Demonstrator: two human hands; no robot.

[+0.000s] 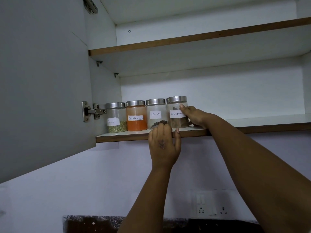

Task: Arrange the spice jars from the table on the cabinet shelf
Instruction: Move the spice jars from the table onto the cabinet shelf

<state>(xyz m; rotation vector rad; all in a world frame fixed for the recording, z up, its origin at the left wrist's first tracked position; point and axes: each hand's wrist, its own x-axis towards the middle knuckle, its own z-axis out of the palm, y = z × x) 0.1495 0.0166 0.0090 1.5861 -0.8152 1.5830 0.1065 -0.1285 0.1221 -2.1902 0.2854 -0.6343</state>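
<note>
Cinnamon jar (177, 113) on lower shelf (252, 126), rightmost of four, gripped by right hand (196, 116).
Placing step, seemingly; left hand (164, 143) resting loose-fingered at shelf edge by cloves jar (156, 113). Next: release, fetch another.

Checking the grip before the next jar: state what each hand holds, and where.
Right hand holds the steel-lidded clear cinnamon jar by its right side. Left hand touches the shelf's front edge, holding nothing.

The jars (156, 115) look like clear plastic or glass, with brushed metal lids (155, 101) and paper labels (155, 114). The shelf (134, 134) is smooth white laminate with a brown wood edge.
</note>
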